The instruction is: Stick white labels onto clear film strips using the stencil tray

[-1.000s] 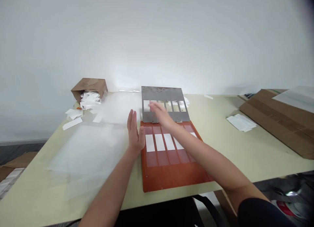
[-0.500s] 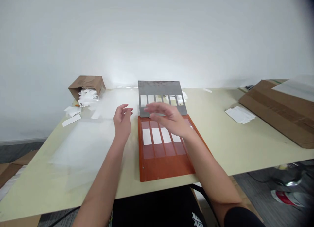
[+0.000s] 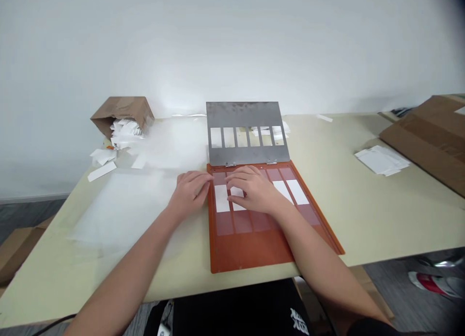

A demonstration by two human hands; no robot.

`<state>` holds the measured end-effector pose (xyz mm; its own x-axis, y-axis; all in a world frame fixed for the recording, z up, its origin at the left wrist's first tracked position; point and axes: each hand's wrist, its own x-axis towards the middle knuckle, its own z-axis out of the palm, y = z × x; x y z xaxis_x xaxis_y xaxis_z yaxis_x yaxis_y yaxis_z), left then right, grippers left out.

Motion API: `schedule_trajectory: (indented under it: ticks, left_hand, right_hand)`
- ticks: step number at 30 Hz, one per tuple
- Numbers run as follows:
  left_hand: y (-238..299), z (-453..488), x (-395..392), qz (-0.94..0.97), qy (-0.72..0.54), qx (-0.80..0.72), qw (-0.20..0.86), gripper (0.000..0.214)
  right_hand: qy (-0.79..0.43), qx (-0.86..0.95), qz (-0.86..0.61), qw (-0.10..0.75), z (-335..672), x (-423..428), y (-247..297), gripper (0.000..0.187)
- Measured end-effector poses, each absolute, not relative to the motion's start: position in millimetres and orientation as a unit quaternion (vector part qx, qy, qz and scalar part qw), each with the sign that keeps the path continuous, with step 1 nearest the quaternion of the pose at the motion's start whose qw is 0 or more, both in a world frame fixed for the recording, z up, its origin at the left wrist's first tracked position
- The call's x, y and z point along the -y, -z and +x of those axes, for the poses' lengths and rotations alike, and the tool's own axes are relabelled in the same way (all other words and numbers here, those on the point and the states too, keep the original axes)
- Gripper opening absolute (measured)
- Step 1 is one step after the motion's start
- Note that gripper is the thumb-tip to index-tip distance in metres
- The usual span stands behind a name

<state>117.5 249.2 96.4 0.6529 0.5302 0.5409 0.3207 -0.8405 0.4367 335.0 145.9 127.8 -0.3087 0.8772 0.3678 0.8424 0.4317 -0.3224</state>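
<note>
An orange-red board (image 3: 250, 251) with a row of recessed slots lies in front of me. White cards (image 3: 222, 199) sit across the slots. Hinged to its far edge, a grey metal plate (image 3: 243, 114) with rectangular cut-outs stands raised. My left hand (image 3: 189, 193) is at the board's left edge, its fingers bent and the thumb apart from them; I see nothing in it. Over the left-middle slots, my right hand (image 3: 252, 188) has curled fingers and a separate thumb, partly covering the cards, with no object visible in it.
Translucent film sheets (image 3: 119, 205) spread on the table's left side. A cardboard box (image 3: 127, 108) tipped on its side spills white paper pieces (image 3: 125, 130) at the back left. To the right are a stack of white cards (image 3: 381, 160) and a large carton (image 3: 432, 132).
Both hands have come down to the board, the left to its left edge, the right over the cards. The view has shifted slightly, showing the raised plate and its hinges more fully.
</note>
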Motion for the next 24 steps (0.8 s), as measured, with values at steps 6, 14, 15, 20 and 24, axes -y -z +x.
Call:
schedule_trajectory:
  ticks: [6,14,15,20,24]
  left_hand:
    - [-98,117,-241,0.930,-0.321,-0.153,0.096,0.025]
    - [-98,115,-241,0.928,-0.314,-0.162,0.120,0.028]
    - [-99,114,-241,0.929,-0.306,-0.166,0.124,0.029]
    - [-103,111,-238,0.936,-0.244,-0.194,0.161,0.053]
    - [-103,111,-238,0.944,-0.211,-0.191,0.167,0.065]
  right_hand:
    - [-0.023,0.818,-0.530,0.223,327,-141,-126,0.013]
    - [-0.018,0.815,-0.542,0.207,325,-138,-123,0.024]
    - [-0.018,0.814,-0.545,0.201,325,-137,-123,0.029]
    - [-0.035,0.811,-0.557,0.177,325,-137,-123,0.051]
    - [-0.051,0.800,-0.571,0.174,324,-137,-122,0.058]
